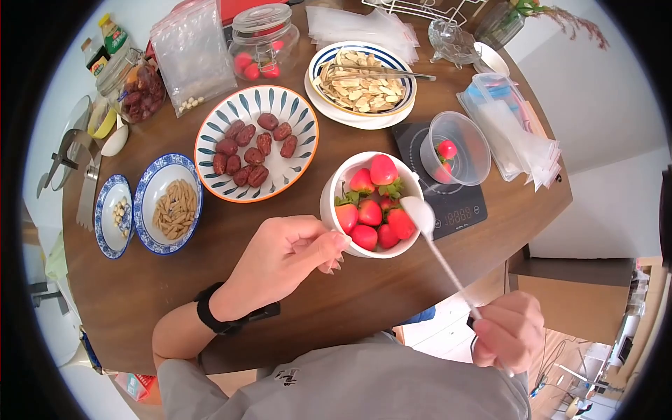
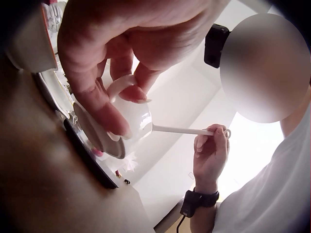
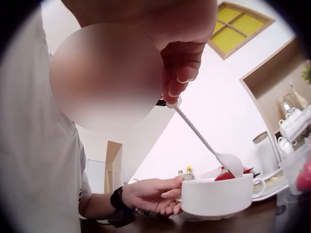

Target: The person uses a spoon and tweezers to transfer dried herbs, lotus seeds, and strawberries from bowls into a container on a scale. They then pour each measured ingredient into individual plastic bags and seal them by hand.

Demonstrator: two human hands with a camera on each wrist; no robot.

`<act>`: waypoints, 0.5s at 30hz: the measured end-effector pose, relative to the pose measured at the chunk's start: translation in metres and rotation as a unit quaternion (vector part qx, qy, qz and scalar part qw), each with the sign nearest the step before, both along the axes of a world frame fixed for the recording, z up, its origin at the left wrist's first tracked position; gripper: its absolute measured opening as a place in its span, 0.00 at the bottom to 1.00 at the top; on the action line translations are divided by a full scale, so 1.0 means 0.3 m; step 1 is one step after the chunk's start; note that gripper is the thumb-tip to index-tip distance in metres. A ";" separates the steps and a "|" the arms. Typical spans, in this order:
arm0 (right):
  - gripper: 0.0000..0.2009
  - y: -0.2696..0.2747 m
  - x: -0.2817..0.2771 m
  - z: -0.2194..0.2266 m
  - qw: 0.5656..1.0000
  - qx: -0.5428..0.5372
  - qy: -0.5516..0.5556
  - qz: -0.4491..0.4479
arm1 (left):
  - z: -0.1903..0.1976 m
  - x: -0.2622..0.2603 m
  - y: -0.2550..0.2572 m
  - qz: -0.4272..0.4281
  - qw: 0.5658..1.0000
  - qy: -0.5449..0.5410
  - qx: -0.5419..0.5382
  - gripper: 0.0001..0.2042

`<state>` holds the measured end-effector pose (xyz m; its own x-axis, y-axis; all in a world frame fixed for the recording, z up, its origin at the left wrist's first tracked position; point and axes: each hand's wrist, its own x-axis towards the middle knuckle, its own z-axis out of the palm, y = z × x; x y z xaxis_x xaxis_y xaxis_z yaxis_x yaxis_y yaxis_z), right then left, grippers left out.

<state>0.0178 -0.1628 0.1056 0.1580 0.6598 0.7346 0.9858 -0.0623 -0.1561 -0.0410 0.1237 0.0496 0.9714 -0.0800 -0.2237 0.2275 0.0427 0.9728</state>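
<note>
Fingers of my left hand (image 1: pixel 287 255) grip a small handle (image 2: pixel 121 85) on the side of a white two-handled cup (image 1: pixel 332 203). The underside of the cup shows in the left wrist view. Several red strawberries (image 1: pixel 369 212) with green leaves fill it. My right hand (image 1: pixel 509 330) pinches the long twisted handle of a white spoon (image 1: pixel 448 269) near its far end. The spoon's bowl (image 3: pixel 230 164) tilts down over the cup's rim, against the strawberries at the right side.
Beyond the cup stand a striped plate (image 1: pixel 294 108) of red dates and a plate of pale slices (image 1: pixel 371 91). To the right, a clear tub (image 1: pixel 472 143) with strawberries sits on a black scale (image 1: pixel 458 217). Blue-and-white bowls (image 1: pixel 168 161) lie left, jars and bags behind.
</note>
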 end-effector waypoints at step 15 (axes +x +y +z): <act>0.13 0.019 -0.016 -0.131 0.822 0.253 0.487 -0.149 | -0.006 -0.005 -0.002 0.020 0.999 0.011 -0.038 0.14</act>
<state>0.0129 -0.1572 0.0663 0.9338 0.1338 0.3319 0.3298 0.0379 -0.9433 -0.0426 0.1233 0.0477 0.9688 -0.0591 -0.2406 0.2463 0.1255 0.9610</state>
